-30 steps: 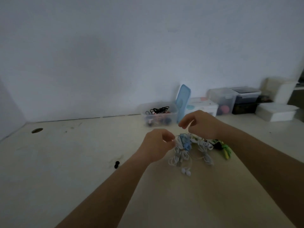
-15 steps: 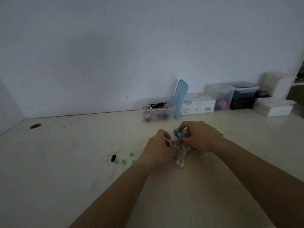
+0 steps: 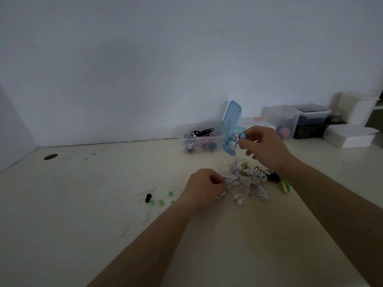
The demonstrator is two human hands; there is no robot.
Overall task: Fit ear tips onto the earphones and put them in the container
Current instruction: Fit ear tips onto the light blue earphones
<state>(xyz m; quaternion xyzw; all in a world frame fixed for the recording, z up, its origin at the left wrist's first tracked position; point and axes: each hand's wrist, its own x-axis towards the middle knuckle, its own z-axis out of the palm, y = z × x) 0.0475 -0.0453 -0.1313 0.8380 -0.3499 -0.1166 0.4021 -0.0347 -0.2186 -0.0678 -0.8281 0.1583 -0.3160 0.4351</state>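
Right hand around blue earphones, left hand around white earphones.

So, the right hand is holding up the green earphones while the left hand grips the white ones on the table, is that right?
Not quite: the head view shows the right hand holding up the blue earphones, not green ones. The left hand does grip the white earphones on the table.

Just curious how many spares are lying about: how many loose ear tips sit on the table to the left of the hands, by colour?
Green ear tips: 4
Black ear tips: 2, touching each other
Total: 6
Any pale tips there are too faint to count.
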